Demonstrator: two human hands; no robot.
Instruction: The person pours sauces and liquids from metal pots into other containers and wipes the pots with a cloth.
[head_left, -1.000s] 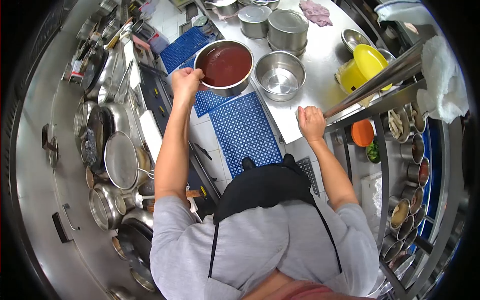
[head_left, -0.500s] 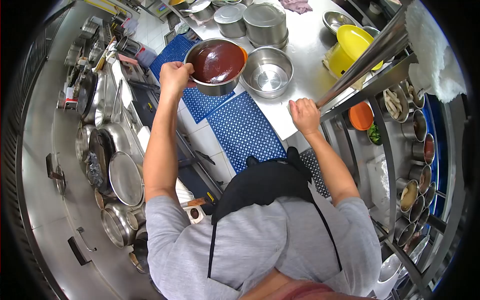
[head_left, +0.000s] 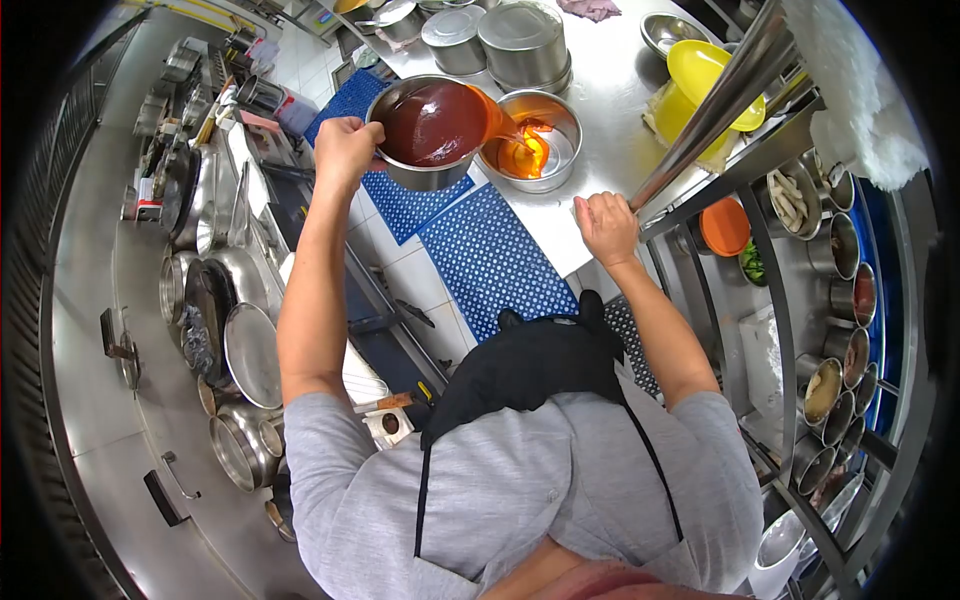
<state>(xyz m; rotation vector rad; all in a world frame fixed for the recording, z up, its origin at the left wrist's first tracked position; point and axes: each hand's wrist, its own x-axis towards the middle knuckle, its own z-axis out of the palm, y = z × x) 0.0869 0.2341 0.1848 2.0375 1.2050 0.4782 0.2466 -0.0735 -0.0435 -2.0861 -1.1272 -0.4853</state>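
Observation:
My left hand (head_left: 345,150) grips the near-left side of a metal pot (head_left: 430,178) filled with dark red liquid (head_left: 432,122). The pot is tilted to the right, and a clear orange stream runs over its rim. It falls into a round steel bowl (head_left: 565,160) on the counter, where some orange liquid (head_left: 524,156) lies on the bottom. My right hand (head_left: 608,228) is closed at the counter's near edge, beside a metal post. What its fingers hold, if anything, is hidden.
Lidded steel pots (head_left: 522,42) stand behind the bowl on the steel counter (head_left: 610,130). Yellow bowls (head_left: 700,75) are to the right. A shelf rack on the right holds several metal containers (head_left: 822,390). Pans (head_left: 252,355) crowd the left side. Blue patterned mats (head_left: 495,260) cover the floor.
The pot has tipped further right. Orange liquid now pours from its rim into the steel bowl, which held none before. My right hand has stayed at the counter edge.

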